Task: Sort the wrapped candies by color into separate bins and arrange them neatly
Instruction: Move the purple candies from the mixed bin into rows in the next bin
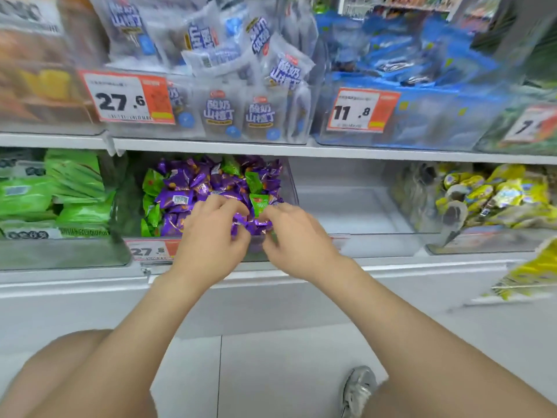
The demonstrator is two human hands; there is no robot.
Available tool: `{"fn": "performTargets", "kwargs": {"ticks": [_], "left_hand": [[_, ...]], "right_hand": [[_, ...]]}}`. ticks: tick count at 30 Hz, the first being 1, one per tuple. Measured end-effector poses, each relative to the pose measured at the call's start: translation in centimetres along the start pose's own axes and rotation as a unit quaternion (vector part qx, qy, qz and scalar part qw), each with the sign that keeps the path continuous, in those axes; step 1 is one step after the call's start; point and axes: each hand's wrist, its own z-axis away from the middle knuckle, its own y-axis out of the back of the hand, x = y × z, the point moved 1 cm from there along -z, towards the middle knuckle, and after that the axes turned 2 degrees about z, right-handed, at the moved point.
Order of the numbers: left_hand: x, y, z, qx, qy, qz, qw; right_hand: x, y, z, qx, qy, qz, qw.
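I see the left hand and right hand in the mixed bin, fingers curled round purple candies at its near edge, likely gathering 1 colour. Green candies lie scattered among them, with a spare bin just right.

the white-and-orange price tag on the upper shelf reads 27.6. the white foil packets beside it carry blue characters, 酸奶山楂丁. the price tag before the blue packets reads 11.8. the lower price tag under the purple wrapped candies reads 27.8.
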Motion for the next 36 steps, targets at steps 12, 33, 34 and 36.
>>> {"fn": "performTargets", "kwargs": {"ticks": [12, 33, 34, 36], "left_hand": [[-1.0, -2.2, -0.9, -0.009, 0.001, -0.071, 0.997], [-7.4, 0.6, 2.3, -0.011, 0.012, -0.237, 0.971], [-7.3, 0.6, 2.2, -0.007, 0.014, -0.234, 0.972], [-7.1, 0.7, 2.1, 0.006, 0.017, -0.23, 0.973]], "right_hand": [[4.3, -1.6, -2.8, -0.038, 0.164, 0.079, 0.983], [1.2, -5.6, -2.0, -0.01, 0.087, 0.189, 0.978], [1.3, -5.6, -2.1, -0.011, 0.096, 0.19, 0.977], [1.5, -5.6, -2.2, -0.007, 0.1, 0.196, 0.975]]}}
